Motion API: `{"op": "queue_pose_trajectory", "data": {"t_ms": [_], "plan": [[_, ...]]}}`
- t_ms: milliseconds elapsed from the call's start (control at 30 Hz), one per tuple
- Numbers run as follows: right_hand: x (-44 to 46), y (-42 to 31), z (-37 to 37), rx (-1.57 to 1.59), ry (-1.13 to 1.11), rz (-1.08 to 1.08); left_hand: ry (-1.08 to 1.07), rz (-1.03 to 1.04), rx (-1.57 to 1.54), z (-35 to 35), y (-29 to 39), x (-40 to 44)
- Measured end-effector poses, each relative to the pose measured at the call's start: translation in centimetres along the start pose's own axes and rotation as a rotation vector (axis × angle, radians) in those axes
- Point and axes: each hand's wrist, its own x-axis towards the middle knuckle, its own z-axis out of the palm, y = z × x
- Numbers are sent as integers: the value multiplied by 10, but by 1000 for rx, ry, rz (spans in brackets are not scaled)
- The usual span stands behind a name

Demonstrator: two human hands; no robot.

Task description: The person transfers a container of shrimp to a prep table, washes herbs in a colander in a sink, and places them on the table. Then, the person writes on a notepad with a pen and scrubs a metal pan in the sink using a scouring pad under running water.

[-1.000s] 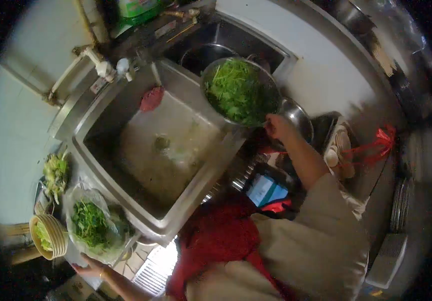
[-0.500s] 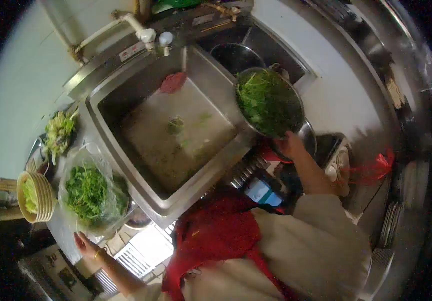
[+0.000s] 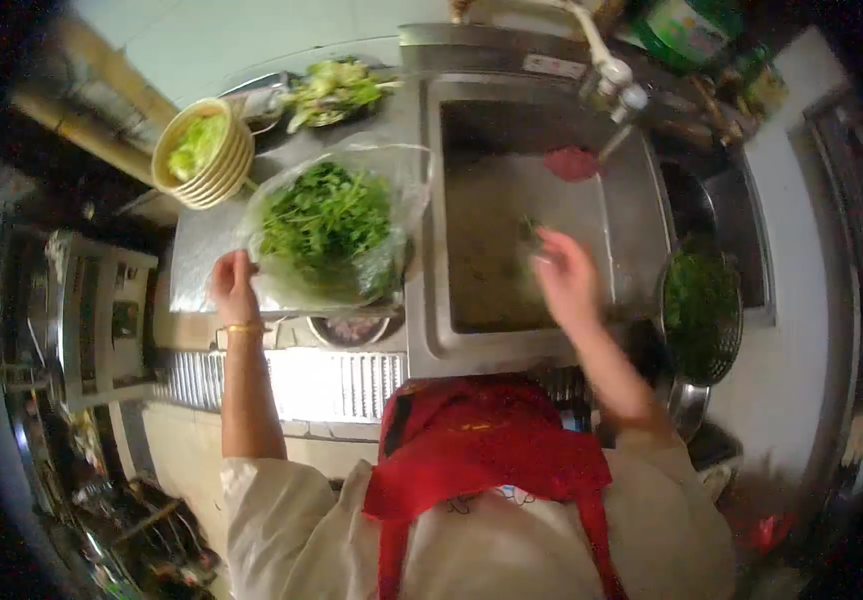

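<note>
On the steel counter left of the sink lies a clear plastic bag (image 3: 376,275) with leafy greens (image 3: 326,215) in its opening. My left hand (image 3: 235,288) is at the bag's left edge, fingers closed on the plastic; the fingertips are partly hidden. Above the sink (image 3: 511,290) hangs my right hand (image 3: 566,280), slightly blurred, fingers loosely apart, with no object visible in it. Small green scraps lie near the drain beneath its fingertips. A colander of greens (image 3: 696,300) rests right of the sink, away from my hand.
Stacked cream bowls (image 3: 206,165) with pale lettuce stand at the back left, beside a heap of vegetable trimmings (image 3: 336,92). A faucet (image 3: 611,75) rises behind the sink, and a red mesh cloth (image 3: 572,163) lies in its back corner. Below the counter edge sits a bowl (image 3: 349,330).
My right hand has left the colander's rim and moved left over the sink. My left hand has closed at the bag's edge. The view has turned left.
</note>
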Motion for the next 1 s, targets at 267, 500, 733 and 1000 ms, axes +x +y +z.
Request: {"op": "queue_pose_trajectory", "data": {"t_ms": [267, 500, 733, 1000], "plan": [[129, -89, 171, 381, -326, -53, -175, -324, -512, -74, 99, -1], [71, -215, 142, 743, -799, -180, -83, -104, -653, -112, 242, -83], [11, -199, 213, 666, -1117, 77, 318, -236, -288, -194, 233, -197], [-169, -152, 351, 215, -1763, 238, 539, -321, -505, -200, 111, -301]]}}
